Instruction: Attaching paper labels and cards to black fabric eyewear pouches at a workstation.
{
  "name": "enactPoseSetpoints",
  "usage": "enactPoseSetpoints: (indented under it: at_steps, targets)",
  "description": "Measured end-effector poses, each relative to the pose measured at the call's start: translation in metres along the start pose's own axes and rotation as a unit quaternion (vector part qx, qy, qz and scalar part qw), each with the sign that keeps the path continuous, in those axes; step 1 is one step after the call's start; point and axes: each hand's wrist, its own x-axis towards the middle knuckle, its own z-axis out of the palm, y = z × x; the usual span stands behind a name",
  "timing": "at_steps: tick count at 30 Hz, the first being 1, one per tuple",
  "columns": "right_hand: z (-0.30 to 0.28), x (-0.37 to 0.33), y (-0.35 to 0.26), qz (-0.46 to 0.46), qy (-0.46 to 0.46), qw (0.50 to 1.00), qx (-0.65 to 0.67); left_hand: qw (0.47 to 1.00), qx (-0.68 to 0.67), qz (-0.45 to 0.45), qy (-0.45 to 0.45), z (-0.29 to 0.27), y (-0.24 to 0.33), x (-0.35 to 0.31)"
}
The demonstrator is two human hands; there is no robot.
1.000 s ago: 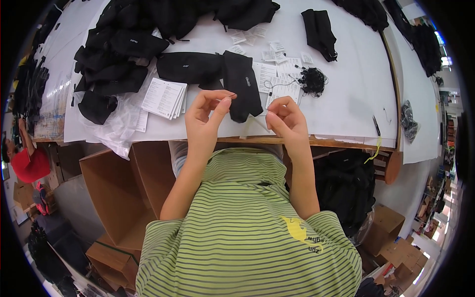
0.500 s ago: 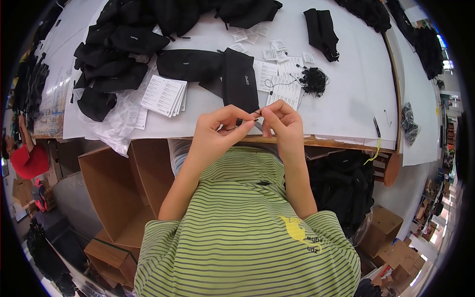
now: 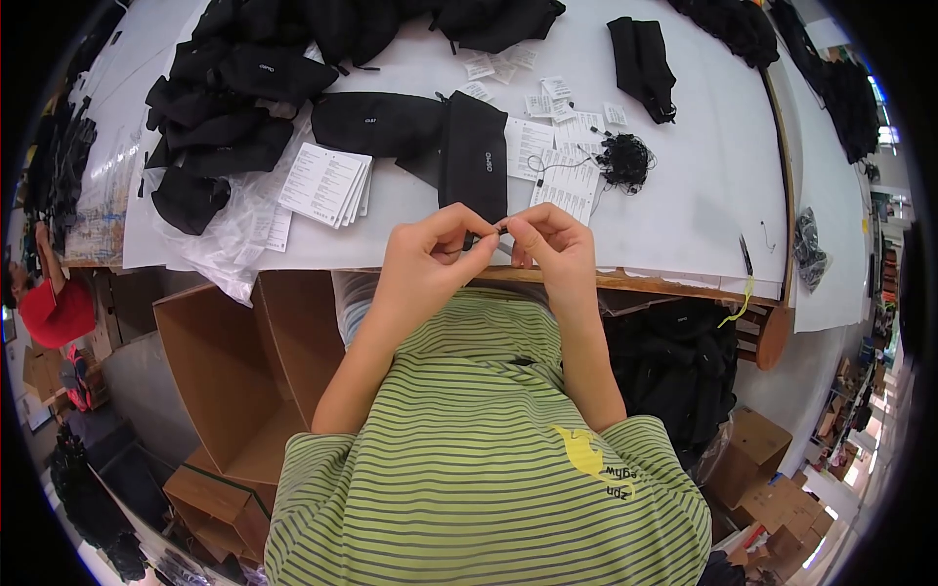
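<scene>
Close to the table's front edge, my left hand [image 3: 430, 254] and my right hand [image 3: 554, 251] meet fingertip to fingertip, both pinched closed. Between them is a short piece of thin black cord [image 3: 503, 230], largely covered by the fingers. Just beyond my hands lies a flat black pouch [image 3: 476, 161]; whether the cord is joined to it I cannot tell. A second black pouch [image 3: 376, 124] lies crosswise to its left. Right of the pouches are printed white cards [image 3: 565, 188] and a tangled bunch of black strings [image 3: 625, 162].
A stack of white cards [image 3: 324, 183] sits left of the pouches, beside clear plastic [image 3: 220, 264] and a heap of black pouches [image 3: 239, 146]. Small white labels [image 3: 503, 66] and a folded black pouch [image 3: 641, 68] lie farther back. Thread snips [image 3: 746, 256] rest at the right edge; a cardboard box [image 3: 220, 366] stands below left.
My fingertips have drawn slightly closer together over the black cord, the right hand shifting a little left. The pouches and cards stay as they were.
</scene>
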Motion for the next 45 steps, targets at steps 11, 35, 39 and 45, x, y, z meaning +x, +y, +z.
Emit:
enactPoseSetpoints:
  at_steps: [11,35,39,45]
  targets:
    - [0.004,0.0,-0.001,-0.008,0.008,1.0,-0.016,1.0,-0.015,-0.019,0.0,-0.002,0.0,0.002]
    - [0.001,-0.001,-0.003,0.02,-0.07,0.994,-0.081,1.0,0.004,-0.025,-0.005,-0.009,-0.003,-0.015]
    - [0.004,-0.003,-0.004,-0.006,-0.06,0.993,-0.106,1.0,0.006,-0.025,-0.013,-0.01,0.001,-0.015]
    - [0.004,-0.008,-0.011,-0.054,-0.054,0.983,-0.164,1.0,0.013,-0.013,-0.025,-0.009,0.001,-0.013]
